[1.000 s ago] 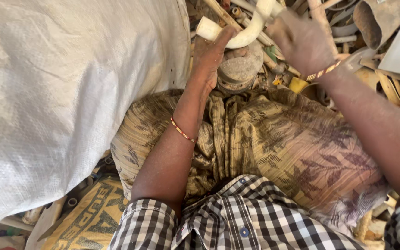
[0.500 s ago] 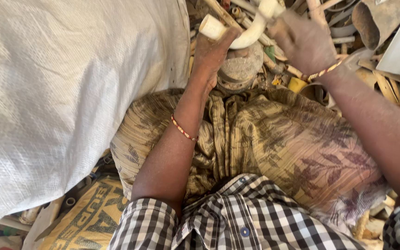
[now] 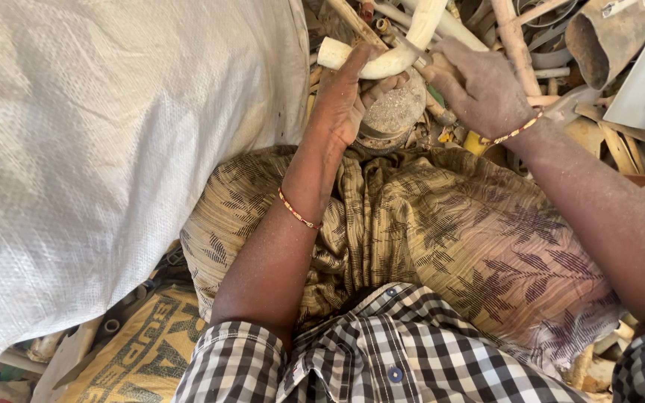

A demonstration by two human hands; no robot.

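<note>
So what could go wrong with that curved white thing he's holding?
The left hand grips the curved pale piece right where the right hand presses something narrow against it, so a slip might nick the fingers. The piece is steadied only on a small round block, so it could roll. The scrap pile nearby looks sharp-edged.

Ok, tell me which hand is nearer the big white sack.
Left. The left hand grips the curved white pipe piece right beside the white sack; the right hand holds it farther away.
</note>
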